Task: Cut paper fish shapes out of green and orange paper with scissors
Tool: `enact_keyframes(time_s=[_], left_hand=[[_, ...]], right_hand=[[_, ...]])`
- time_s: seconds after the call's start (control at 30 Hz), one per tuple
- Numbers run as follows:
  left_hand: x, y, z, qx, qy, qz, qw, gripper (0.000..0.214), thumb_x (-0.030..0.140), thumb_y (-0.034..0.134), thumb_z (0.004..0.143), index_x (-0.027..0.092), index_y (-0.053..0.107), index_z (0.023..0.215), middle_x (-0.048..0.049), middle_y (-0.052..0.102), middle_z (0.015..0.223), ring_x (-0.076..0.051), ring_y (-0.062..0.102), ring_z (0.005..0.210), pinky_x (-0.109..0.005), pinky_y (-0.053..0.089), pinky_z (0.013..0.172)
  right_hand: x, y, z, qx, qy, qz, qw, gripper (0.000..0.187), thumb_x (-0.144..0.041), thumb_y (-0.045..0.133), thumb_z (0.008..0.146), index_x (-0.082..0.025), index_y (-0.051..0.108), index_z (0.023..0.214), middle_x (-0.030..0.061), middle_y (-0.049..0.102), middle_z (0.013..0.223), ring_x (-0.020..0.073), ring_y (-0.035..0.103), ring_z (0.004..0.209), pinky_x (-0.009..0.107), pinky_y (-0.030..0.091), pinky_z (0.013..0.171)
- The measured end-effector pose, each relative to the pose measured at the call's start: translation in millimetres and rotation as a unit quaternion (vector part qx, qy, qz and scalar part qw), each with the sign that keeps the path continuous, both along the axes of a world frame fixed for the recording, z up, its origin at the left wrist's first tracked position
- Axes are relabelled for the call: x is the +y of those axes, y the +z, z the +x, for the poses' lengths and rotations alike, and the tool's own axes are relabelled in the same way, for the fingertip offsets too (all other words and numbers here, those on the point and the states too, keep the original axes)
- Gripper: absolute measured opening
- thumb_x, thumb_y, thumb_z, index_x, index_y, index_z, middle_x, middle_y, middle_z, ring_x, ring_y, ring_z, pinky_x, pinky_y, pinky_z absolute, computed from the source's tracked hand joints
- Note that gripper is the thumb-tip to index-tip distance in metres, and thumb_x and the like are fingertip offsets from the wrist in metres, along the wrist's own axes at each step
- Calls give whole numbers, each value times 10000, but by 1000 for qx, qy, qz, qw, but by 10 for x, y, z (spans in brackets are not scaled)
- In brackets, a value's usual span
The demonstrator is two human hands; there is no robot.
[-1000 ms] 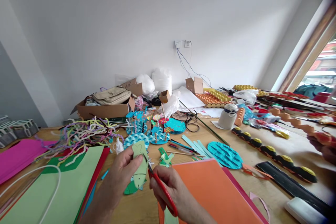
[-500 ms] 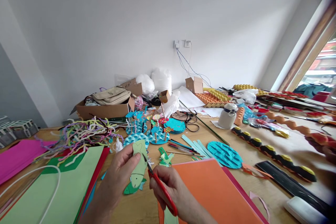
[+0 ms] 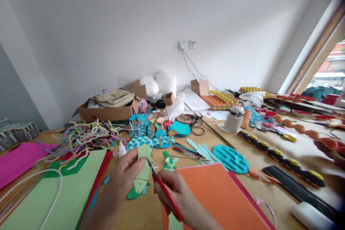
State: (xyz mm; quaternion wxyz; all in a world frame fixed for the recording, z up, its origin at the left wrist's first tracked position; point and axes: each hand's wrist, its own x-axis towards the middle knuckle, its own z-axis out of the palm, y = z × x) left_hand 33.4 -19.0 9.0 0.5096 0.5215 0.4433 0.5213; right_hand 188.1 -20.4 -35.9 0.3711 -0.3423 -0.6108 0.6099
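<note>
My left hand (image 3: 122,176) pinches a light green paper fish (image 3: 142,178) between thumb and fingers. Pencil outlines, an eye and a mouth line are drawn on it, with its head pointing down toward me. In my right hand (image 3: 175,190) is a pair of red-handled scissors (image 3: 168,196), whose dark blades lie against the right edge of the paper. A darker green paper fish (image 3: 132,194) lies on the table below, partly covered by the light one. Green paper scraps (image 3: 169,161) rest just beyond the scissors.
Orange paper sheets (image 3: 215,194) lie at right, light green sheets (image 3: 59,190) at left. Behind stand blue wavy models (image 3: 163,140), a pile of pipe cleaners (image 3: 91,136) and a white jar (image 3: 233,119). Another person's hand (image 3: 332,151) holds a painted egg-carton strip at far right.
The light green paper fish has shifted very slightly in my left hand. My right hand and the scissors stay almost in place.
</note>
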Motion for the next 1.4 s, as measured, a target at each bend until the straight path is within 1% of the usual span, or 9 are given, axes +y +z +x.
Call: enact_keyframes(time_s=[0.17,0.27,0.4,0.63,0.93,1.13,1.2,1.3,1.4], left_hand=[[20,10,3,8,7,5,1000,106,275,625,745,210,595,667,63,496,563,-117,406,512,-222,330,509],[28,9,-6,18,19,10,1000,156,286,632,737,213,553,625,71,469,554,-116,398,528,-219,352,546],[30,-16,-24,14,29,14,999,201,311,620,753,217,517,607,80,442,542,-113,382,528,-220,386,602],[32,-45,-12,10,2,24,1000,167,330,589,794,215,583,673,60,489,582,-121,401,540,-220,339,531],[41,-58,-35,13,0,11,1000,150,333,601,781,209,607,698,59,521,596,-120,416,549,-224,385,593],[41,-42,-19,17,9,9,1000,171,344,614,752,209,568,657,62,479,583,-126,407,561,-232,390,609],[38,-21,-16,23,25,10,999,195,356,621,731,212,540,628,63,451,574,-128,394,559,-226,372,569],[31,7,-19,55,62,5,997,217,362,623,704,215,508,593,78,392,537,-109,311,505,-212,316,494],[31,-1,-24,71,60,5,996,208,366,604,717,214,513,609,84,370,539,-105,287,509,-207,319,505]], right_hand=[[16,-38,16,-18,-12,14,1000,331,-402,593,819,-199,440,606,-96,371,449,48,348,347,140,291,325],[34,-75,20,-22,-19,21,999,282,-338,577,822,-198,445,615,-97,375,457,48,348,348,135,301,323],[29,-62,13,-19,-15,25,999,272,-329,566,816,-198,447,608,-102,359,442,48,345,341,133,296,324],[-6,35,1,-9,-4,4,1000,334,-438,573,801,-198,445,606,-91,391,423,54,377,344,141,285,332],[24,-18,11,-12,-6,19,1000,294,-354,559,818,-200,432,602,-94,371,444,49,359,347,133,266,320],[33,-87,14,-14,-12,31,999,269,-311,553,832,-201,440,614,-96,378,456,48,352,347,133,284,319],[35,-98,14,-15,-13,31,999,266,-307,554,832,-201,443,614,-99,378,451,47,345,341,133,284,316],[34,-88,10,-15,-14,26,999,256,-288,552,819,-200,443,605,-100,375,443,46,343,335,133,281,313],[30,-50,3,-16,-12,14,1000,232,-266,544,798,-199,445,599,-95,392,434,51,370,335,135,280,318]])
